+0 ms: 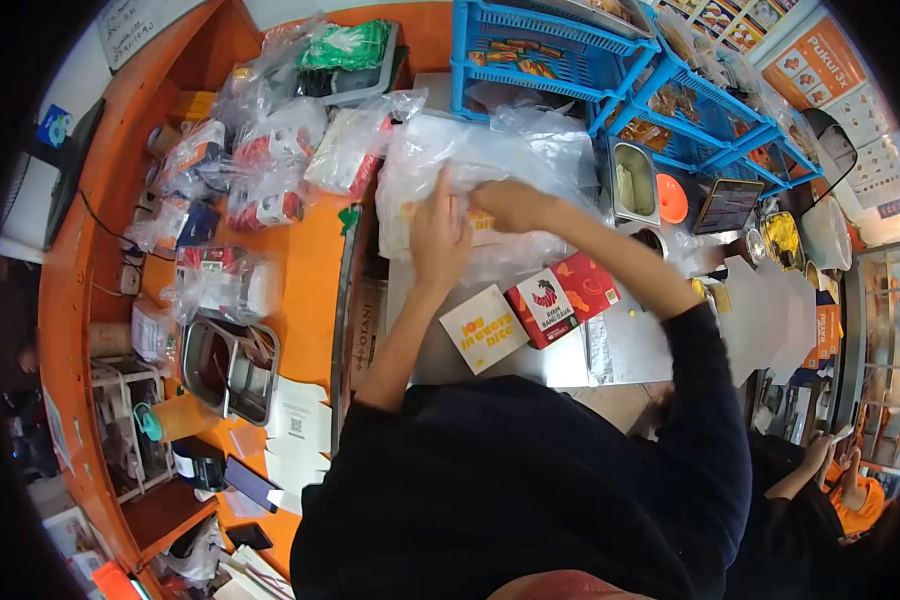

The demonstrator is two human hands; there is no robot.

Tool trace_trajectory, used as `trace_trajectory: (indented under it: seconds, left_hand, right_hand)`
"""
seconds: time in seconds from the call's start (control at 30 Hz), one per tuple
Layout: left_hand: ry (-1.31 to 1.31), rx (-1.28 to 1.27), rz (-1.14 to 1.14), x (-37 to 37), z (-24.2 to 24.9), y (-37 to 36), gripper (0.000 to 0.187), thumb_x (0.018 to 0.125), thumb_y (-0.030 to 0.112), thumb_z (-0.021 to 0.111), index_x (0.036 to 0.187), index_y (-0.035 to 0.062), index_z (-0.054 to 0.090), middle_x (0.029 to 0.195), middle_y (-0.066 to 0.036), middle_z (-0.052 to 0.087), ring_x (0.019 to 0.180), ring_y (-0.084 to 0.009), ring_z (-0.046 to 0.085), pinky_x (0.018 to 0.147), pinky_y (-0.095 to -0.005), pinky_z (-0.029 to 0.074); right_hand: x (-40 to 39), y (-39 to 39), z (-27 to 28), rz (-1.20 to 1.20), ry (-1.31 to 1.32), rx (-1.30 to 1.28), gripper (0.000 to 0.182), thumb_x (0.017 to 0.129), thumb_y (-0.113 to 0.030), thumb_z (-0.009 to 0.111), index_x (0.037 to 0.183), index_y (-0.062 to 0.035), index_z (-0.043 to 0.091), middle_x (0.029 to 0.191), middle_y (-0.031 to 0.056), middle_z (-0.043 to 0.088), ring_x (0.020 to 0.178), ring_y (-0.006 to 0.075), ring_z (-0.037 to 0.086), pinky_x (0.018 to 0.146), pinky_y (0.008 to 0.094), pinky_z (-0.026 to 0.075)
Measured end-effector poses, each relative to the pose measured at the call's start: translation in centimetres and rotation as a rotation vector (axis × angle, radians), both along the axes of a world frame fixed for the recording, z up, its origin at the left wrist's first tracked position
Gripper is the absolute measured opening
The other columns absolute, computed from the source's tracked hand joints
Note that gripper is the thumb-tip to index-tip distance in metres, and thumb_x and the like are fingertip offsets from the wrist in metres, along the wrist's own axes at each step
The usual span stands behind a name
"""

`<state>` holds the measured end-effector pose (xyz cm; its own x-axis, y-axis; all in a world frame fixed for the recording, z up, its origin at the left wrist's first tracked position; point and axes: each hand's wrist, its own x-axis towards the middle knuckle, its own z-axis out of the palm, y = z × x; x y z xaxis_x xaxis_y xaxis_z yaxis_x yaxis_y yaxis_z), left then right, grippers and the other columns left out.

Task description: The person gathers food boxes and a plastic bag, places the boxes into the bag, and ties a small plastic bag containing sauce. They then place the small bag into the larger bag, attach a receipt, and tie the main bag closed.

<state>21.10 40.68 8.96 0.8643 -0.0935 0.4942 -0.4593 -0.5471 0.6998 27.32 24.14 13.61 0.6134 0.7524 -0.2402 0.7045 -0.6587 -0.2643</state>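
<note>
Left hand: fingers (442, 205) look straight and released, pointing towards twelve o'clock over the plastic; the left hand (436, 245) seems to rest against the film to keep it spread.
Right hand: the right hand (518, 207) reaches in from about two o'clock with fingers bent at the film; I cannot tell whether they pinch it, as the contact is blurred.
Clear plastic bag: the clear plastic bag (402, 165) lies at twelve o'clock on the steel table (420, 350), within easy reach of both hands. Yellow lettering shows through it beneath the hands; what carries the lettering is hard to make out.
White box: the white box (483, 330) lies near the centre with its yellow lettering uppermost, outside the bag and close to the body.
Red carton: the red carton (542, 307) lies just beside it, towards three o'clock, probably grouped there to leave room for the bag.
Bagged boxes: the bagged boxes (346, 158) sit at eleven o'clock on the orange table (310, 265), apparently set aside from the working surface.
Steel container: the steel container (634, 182) stands at two o'clock beside the orange bowl (672, 198), likely for quick reach.
Co-worker: another person's hands (822, 456) show at four o'clock, well apart.
</note>
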Motion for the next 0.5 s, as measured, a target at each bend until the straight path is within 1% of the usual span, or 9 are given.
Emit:
trace_trajectory:
  seconds: [0.1, 0.13, 0.2, 0.23, 0.3, 0.33, 0.4, 0.47, 0.5]
  left_hand:
    - [0.236, 0.35, 0.121, 1.1, -0.3, -3.3, 0.109, 0.068, 0.01, 0.081, 0.155, 0.0157, 0.015, 0.131, -0.007, 0.052, 0.107, -0.0278, 0.05, 0.093, -0.0497, 0.033]
    - [0.232, 0.346, 0.125, 1.3, -0.6, -3.7, 0.109, 0.068, 0.01, 0.081, 0.155, 0.0157, 0.015, 0.131, -0.007, 0.052, 0.107, -0.0278, 0.05, 0.093, -0.0497, 0.033]
    - [0.163, 0.552, 0.208, 2.0, -1.5, -4.0, 0.125, 0.062, 0.021, 0.087, 0.156, 0.0203, 0.005, 0.128, -0.004, 0.053, 0.114, -0.0246, 0.045, 0.095, -0.0592, 0.024]
    - [0.162, 0.554, 0.21, 2.3, -2.1, -4.1, 0.125, 0.062, 0.021, 0.087, 0.156, 0.0203, 0.005, 0.128, -0.004, 0.053, 0.114, -0.0246, 0.045, 0.095, -0.0592, 0.024]
    - [0.115, 0.69, 0.202, 2.3, -2.4, -4.2, 0.124, 0.062, 0.025, 0.087, 0.156, 0.0211, 0.007, 0.125, -0.002, 0.053, 0.115, -0.0238, 0.045, 0.095, -0.0611, 0.024]
    - [0.109, 0.692, 0.207, 2.5, -2.3, -4.2, 0.124, 0.062, 0.025, 0.087, 0.156, 0.0211, 0.007, 0.125, -0.002, 0.053, 0.115, -0.0238, 0.045, 0.095, -0.0611, 0.024]
    - [0.058, 0.741, 0.147, 2.2, -2.3, -4.2, 0.125, 0.06, 0.021, 0.088, 0.156, 0.0199, 0.006, 0.125, -0.001, 0.053, 0.114, -0.0234, 0.045, 0.096, -0.0611, 0.023]
    - [0.116, 0.687, 0.09, 2.3, -0.7, -3.9, 0.125, 0.06, 0.02, 0.087, 0.155, 0.0182, 0.007, 0.126, 0.0, 0.053, 0.113, -0.0232, 0.045, 0.096, -0.0596, 0.023]
    - [0.173, 0.629, 0.029, 2.3, -0.2, -3.7, 0.125, 0.059, 0.018, 0.087, 0.155, 0.0165, 0.007, 0.127, 0.0, 0.053, 0.113, -0.023, 0.045, 0.097, -0.0581, 0.023]
  right_hand:
    - [-0.2, -1.4, -0.5, -0.191, -0.085, -0.256, 0.022, 0.08, -0.009, 0.064, 0.102, -0.005, 0.065, 0.111, 0.0131, 0.064, 0.105, 0.0331, 0.061, 0.093, 0.0376, 0.047]
    - [-0.3, -1.9, -0.6, -0.188, -0.091, -0.259, 0.022, 0.08, -0.009, 0.064, 0.102, -0.005, 0.065, 0.111, 0.0131, 0.064, 0.105, 0.0331, 0.061, 0.093, 0.0376, 0.047]
    - [-0.5, -3.0, -1.1, 0.119, -0.491, -0.625, 0.038, 0.079, -0.007, 0.065, 0.117, -0.0102, 0.06, 0.116, 0.0117, 0.063, 0.112, 0.0237, 0.06, 0.098, 0.0373, 0.043]
    - [0.0, -4.1, -1.2, 0.12, -0.494, -0.622, 0.038, 0.079, -0.007, 0.065, 0.117, -0.0102, 0.06, 0.116, 0.0117, 0.063, 0.112, 0.0237, 0.06, 0.098, 0.0373, 0.043]
    - [1.1, -5.8, -0.8, 0.03, -0.831, -0.34, 0.042, 0.076, -0.012, 0.07, 0.117, -0.0139, 0.061, 0.118, 0.0084, 0.064, 0.114, 0.0193, 0.059, 0.101, 0.032, 0.039]
    - [2.0, -5.7, 0.2, 0.03, -0.838, -0.336, 0.042, 0.076, -0.012, 0.07, 0.117, -0.0139, 0.061, 0.118, 0.0084, 0.064, 0.114, 0.0193, 0.059, 0.101, 0.032, 0.039]
    - [2.6, -3.6, 6.5, -0.115, -0.302, -0.719, 0.042, 0.075, -0.016, 0.072, 0.115, -0.0124, 0.062, 0.113, 0.0076, 0.067, 0.11, 0.0211, 0.061, 0.097, 0.0335, 0.043]
    - [3.1, -3.5, 8.1, -0.143, -0.295, -0.665, 0.035, 0.071, -0.017, 0.075, 0.105, -0.0103, 0.07, 0.107, 0.0085, 0.071, 0.107, 0.0247, 0.064, 0.091, 0.0356, 0.048]
    - [2.6, -3.0, 8.9, -0.196, -0.319, -0.486, 0.032, 0.072, -0.017, 0.076, 0.102, -0.0088, 0.07, 0.105, 0.0088, 0.071, 0.106, 0.0257, 0.064, 0.089, 0.0374, 0.049]
